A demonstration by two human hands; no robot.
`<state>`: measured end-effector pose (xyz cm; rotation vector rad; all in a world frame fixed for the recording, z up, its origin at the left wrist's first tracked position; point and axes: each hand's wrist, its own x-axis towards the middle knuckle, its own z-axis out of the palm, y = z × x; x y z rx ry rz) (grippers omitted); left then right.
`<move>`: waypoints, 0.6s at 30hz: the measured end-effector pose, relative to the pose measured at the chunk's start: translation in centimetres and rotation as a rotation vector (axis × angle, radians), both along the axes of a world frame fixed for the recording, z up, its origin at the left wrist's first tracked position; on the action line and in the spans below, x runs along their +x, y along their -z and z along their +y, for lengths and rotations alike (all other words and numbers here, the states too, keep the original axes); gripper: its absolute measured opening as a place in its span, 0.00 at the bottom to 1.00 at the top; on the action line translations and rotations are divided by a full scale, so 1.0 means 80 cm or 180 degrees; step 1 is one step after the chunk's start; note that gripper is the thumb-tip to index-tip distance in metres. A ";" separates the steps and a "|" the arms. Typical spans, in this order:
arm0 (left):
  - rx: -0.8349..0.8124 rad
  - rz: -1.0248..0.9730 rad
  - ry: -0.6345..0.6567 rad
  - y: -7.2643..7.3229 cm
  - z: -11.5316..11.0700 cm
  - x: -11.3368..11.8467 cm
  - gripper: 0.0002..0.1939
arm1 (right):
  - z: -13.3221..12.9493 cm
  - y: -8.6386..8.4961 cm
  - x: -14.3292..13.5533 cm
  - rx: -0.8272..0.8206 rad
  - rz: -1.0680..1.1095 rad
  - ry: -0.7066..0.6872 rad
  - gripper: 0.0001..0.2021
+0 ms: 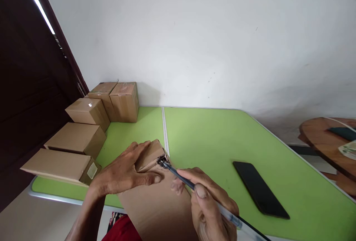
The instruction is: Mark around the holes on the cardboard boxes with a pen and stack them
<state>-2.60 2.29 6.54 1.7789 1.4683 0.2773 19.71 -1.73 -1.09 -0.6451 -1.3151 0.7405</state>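
My left hand (126, 172) lies flat on a brown cardboard box (155, 200) that rests on the near edge of the green table (211, 137), holding it down near its far end. My right hand (208, 205) grips a dark pen (178, 174), whose tip touches the box's top by a scribbled black mark near the far corner. The pen's clear rear part runs back past my right hand toward the lower right.
Several closed cardboard boxes (80, 139) line the table's left side, with two more (118, 100) at the back corner by the white wall. A black phone (260, 189) lies face down to the right. A dark door stands left; a round wooden table (328, 140) far right.
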 end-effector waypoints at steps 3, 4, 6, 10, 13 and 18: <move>0.0006 0.0074 -0.0023 0.000 0.002 0.000 0.64 | 0.002 -0.006 0.001 0.0207 -0.0245 0.0007 0.15; 0.0011 0.0084 -0.0043 0.000 0.002 0.000 0.63 | 0.003 -0.008 0.001 0.0279 -0.0297 0.0068 0.14; 0.0010 0.0105 -0.0081 0.000 0.002 0.000 0.61 | 0.005 -0.011 0.000 0.0381 -0.0408 0.0228 0.15; -0.0022 0.0136 -0.0069 0.000 0.000 0.002 0.60 | 0.007 -0.017 -0.004 0.0452 -0.0641 0.0497 0.15; -0.0046 0.0207 -0.0051 0.001 -0.001 0.002 0.61 | 0.007 -0.021 -0.006 0.0558 -0.0710 0.0622 0.15; -0.0073 0.0268 -0.0079 0.001 -0.004 0.005 0.62 | 0.005 -0.025 -0.007 0.0639 -0.0771 0.0723 0.14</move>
